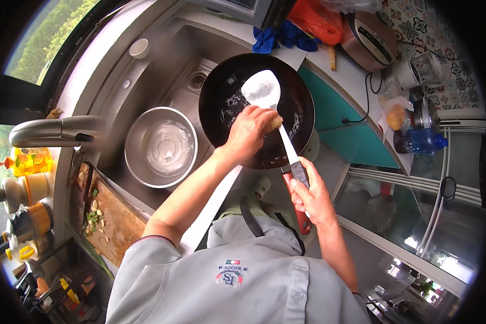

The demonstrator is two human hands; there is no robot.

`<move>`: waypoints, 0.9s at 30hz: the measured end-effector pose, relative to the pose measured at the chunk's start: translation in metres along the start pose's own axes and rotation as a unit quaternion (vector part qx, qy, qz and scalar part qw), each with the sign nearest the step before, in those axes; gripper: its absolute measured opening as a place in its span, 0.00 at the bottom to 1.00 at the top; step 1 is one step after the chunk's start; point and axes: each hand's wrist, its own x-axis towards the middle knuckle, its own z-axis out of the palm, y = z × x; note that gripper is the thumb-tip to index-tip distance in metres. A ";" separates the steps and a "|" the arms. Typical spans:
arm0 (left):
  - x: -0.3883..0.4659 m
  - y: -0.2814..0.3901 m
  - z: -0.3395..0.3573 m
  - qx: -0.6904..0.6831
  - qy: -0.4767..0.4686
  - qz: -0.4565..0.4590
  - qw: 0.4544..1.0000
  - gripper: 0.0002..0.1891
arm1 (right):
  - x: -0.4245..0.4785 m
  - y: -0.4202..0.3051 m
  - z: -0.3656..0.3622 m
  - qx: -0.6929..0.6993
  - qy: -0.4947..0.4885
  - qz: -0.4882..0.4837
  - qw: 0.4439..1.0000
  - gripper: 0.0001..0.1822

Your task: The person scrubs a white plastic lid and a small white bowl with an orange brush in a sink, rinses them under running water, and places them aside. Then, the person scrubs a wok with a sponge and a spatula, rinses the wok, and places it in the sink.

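My left hand (247, 131) presses a tan scrubber (274, 124) against the neck of a metal spatula (263, 87); its fingers hide part of the scrubber. The dark grip of that spatula is held in my right hand (314, 196). Under both hands is a black wok (227, 73), wet inside, over the sink's right side. The wok's red handle (302, 220) runs beneath my right fingers; whether they also grip it is unclear. Left of the wok, a steel bowl (162, 148) holding water stands in the steel sink (172, 89).
A faucet (56, 131) reaches in from the left. Garlic and cut green pieces lie on a wooden cutting board (119, 220), near several bottles (30, 162). Blue cloth (283, 36) and a rice cooker (366, 42) are on the far-right counter. A glass-panelled sliding door (393, 198) is at right.
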 end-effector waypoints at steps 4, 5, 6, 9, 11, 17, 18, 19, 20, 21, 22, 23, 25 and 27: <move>0.012 -0.014 -0.004 0.041 0.024 -0.004 0.999 0.20 | -0.005 0.000 0.013 0.010 0.006 -0.012 1.000 0.27; 0.011 -0.008 -0.003 0.032 0.015 -0.019 0.999 0.20 | -0.005 0.000 0.014 0.015 0.008 -0.011 1.000 0.27; 0.007 0.003 -0.002 -0.019 -0.010 -0.036 0.999 0.21 | -0.002 0.004 0.013 0.027 0.020 -0.015 0.999 0.27; -0.012 0.023 -0.002 -0.095 -0.024 0.009 0.995 0.20 | 0.003 0.013 0.013 0.040 0.033 -0.017 0.999 0.27; -0.009 0.013 -0.004 -0.047 -0.011 0.044 0.998 0.20 | -0.002 0.007 0.011 0.028 0.025 -0.008 0.999 0.27; 0.022 -0.016 -0.004 0.153 0.053 0.070 0.984 0.17 | -0.015 -0.002 0.012 0.018 0.045 -0.032 0.998 0.27; 0.025 -0.021 -0.003 0.198 0.052 0.051 0.978 0.15 | -0.015 0.001 0.004 -0.013 0.047 -0.038 0.998 0.26; 0.027 -0.031 -0.004 0.239 0.054 0.029 0.969 0.13 | -0.017 0.005 0.000 -0.010 0.052 -0.034 0.998 0.27; 0.028 -0.044 -0.002 0.295 0.046 -0.010 0.954 0.12 | -0.020 0.011 -0.004 -0.008 0.055 -0.029 0.998 0.27; 0.028 -0.058 0.007 0.312 0.033 -0.040 0.949 0.13 | -0.023 0.014 -0.010 -0.008 0.061 -0.022 0.998 0.28; 0.024 -0.063 0.006 0.300 0.005 -0.042 0.953 0.14 | -0.024 0.016 -0.012 0.004 0.059 -0.017 0.998 0.28; 0.021 -0.066 0.007 0.289 -0.023 -0.044 0.956 0.14 | -0.024 0.017 -0.014 -0.007 0.065 -0.024 0.998 0.28; 0.013 -0.056 -0.001 0.266 -0.037 -0.066 0.961 0.21 | -0.018 0.020 -0.014 -0.022 0.073 -0.041 0.996 0.27; 0.009 -0.044 -0.004 0.232 0.014 -0.098 0.968 0.24 | -0.012 0.021 -0.016 -0.020 0.066 -0.054 0.996 0.26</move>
